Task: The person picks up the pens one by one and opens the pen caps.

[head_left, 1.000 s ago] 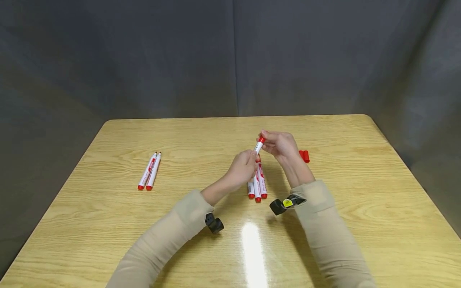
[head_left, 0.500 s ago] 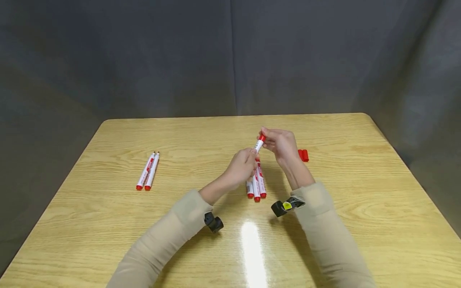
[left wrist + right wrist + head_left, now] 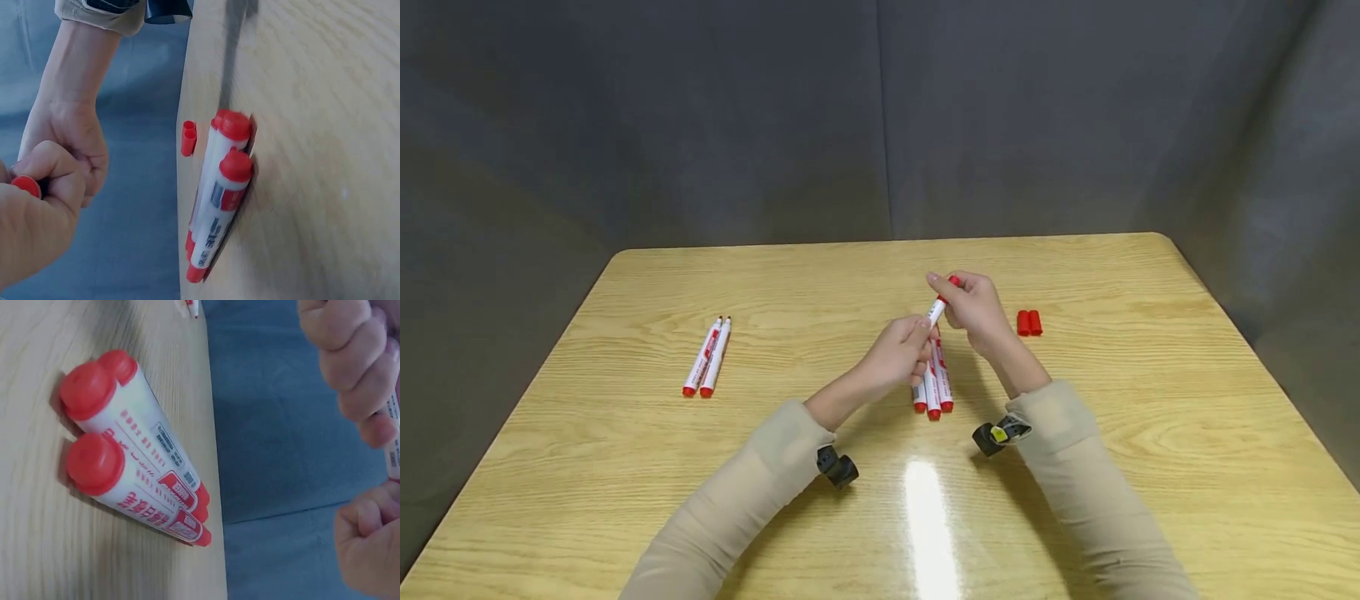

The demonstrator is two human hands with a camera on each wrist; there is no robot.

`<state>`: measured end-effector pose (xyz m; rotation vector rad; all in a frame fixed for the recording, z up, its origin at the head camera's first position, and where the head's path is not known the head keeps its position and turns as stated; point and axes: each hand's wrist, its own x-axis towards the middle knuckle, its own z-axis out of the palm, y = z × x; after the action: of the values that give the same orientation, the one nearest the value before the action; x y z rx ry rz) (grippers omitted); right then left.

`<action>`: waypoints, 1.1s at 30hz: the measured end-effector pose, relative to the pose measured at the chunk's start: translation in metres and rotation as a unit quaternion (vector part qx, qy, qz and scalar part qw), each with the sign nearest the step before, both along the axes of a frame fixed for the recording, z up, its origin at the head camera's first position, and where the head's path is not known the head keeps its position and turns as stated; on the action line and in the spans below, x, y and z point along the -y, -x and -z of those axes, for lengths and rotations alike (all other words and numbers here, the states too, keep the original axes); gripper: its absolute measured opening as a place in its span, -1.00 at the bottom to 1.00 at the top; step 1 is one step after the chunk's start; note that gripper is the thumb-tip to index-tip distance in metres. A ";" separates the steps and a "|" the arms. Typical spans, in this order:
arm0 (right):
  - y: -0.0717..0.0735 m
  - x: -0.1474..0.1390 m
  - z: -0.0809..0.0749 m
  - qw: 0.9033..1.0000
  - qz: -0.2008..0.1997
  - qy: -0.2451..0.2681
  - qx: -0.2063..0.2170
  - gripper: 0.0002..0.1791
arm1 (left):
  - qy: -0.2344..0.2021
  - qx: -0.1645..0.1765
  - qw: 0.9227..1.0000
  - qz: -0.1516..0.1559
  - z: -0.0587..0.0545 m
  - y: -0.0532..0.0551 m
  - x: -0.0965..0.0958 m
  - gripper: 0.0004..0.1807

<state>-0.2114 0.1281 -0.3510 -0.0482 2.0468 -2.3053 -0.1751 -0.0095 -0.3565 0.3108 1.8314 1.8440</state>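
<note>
Above the table's middle, a white marker (image 3: 937, 312) slants up to the right between both hands. My left hand (image 3: 895, 354) grips its barrel; the red end plug (image 3: 26, 185) pokes out of that fist in the left wrist view. My right hand (image 3: 981, 308) pinches the marker's red cap (image 3: 954, 282) between thumb and fingers, and part of the cap is hidden. Just under the left hand lie three capped red-and-white markers (image 3: 144, 469) side by side, their cap ends partly covered by the hand in the head view.
Two uncapped markers (image 3: 707, 358) lie together on the left of the wooden table (image 3: 587, 467), dark tips pointing away. Right of the right hand, two loose red caps (image 3: 1029, 322) stand next to each other. A dark curtain (image 3: 737, 125) hangs behind the table.
My right hand has turned and slid along the cap, so its thumb now lies across it and the cap's end shows above. The left hand stays on the barrel, nearly in place.
</note>
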 end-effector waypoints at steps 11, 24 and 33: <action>0.010 -0.007 -0.004 0.992 0.012 0.120 0.039 -0.60 | -0.009 -0.004 1.000 -0.022 -0.002 -0.002 -0.008 -0.70; -0.007 -0.010 -0.008 0.998 -0.039 -0.055 -0.015 -0.54 | 0.003 -0.061 0.998 0.034 -0.006 -0.003 0.011 -0.72; -0.009 0.003 -0.002 0.996 0.052 0.047 -0.053 -0.49 | -0.077 -0.029 0.995 0.053 -0.004 -0.009 -0.002 -0.74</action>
<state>-0.2024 0.1253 -0.3485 -0.0725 2.0329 -2.5132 -0.1656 -0.0070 -0.3523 0.5122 1.6793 1.9223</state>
